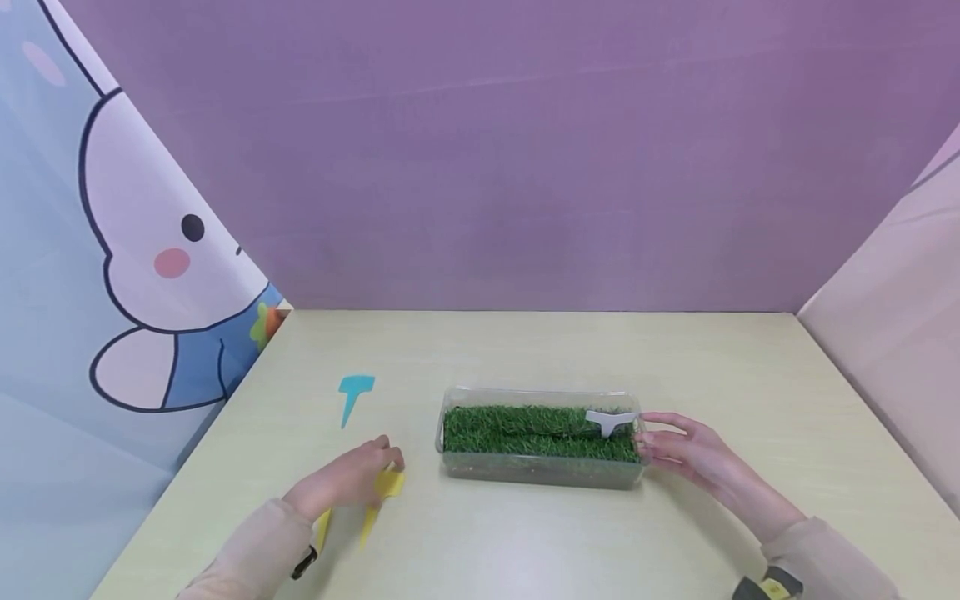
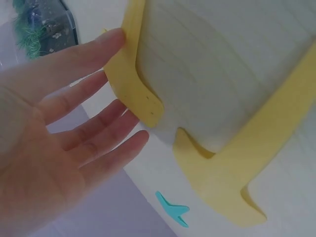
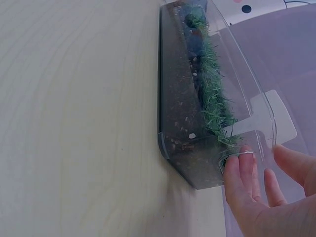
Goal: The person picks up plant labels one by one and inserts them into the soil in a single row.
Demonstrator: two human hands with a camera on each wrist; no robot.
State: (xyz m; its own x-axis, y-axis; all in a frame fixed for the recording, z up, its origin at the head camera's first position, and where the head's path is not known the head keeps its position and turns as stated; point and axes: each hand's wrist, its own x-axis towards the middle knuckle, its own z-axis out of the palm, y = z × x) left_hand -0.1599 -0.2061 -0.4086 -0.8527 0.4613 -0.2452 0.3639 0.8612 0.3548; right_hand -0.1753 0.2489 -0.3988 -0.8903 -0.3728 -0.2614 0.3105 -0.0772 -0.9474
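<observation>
My left hand [image 1: 352, 477] pinches the broad head of a yellow T-shaped plant label [image 2: 131, 94] between thumb and fingers, its pointed stem toward the near side. A second yellow plant label [image 2: 222, 180] lies on the table beside it, partly hidden by the left wrist in the head view. With relaxed fingers, my right hand [image 1: 693, 454] touches the right end of a clear plastic planter box [image 1: 540, 472]. Green artificial grass [image 1: 517, 425] lines its top, over dark soil-like filling seen through the wall. A white plant label [image 1: 611, 419] stands in the grass at the right end.
A blue plant label [image 1: 356, 384] lies on the pale wooden table [image 1: 525, 542], beyond the left hand. A purple backdrop [image 1: 525, 167] rises at the table's far edge, with a cartoon-printed cloth [image 1: 150, 275] along the left side.
</observation>
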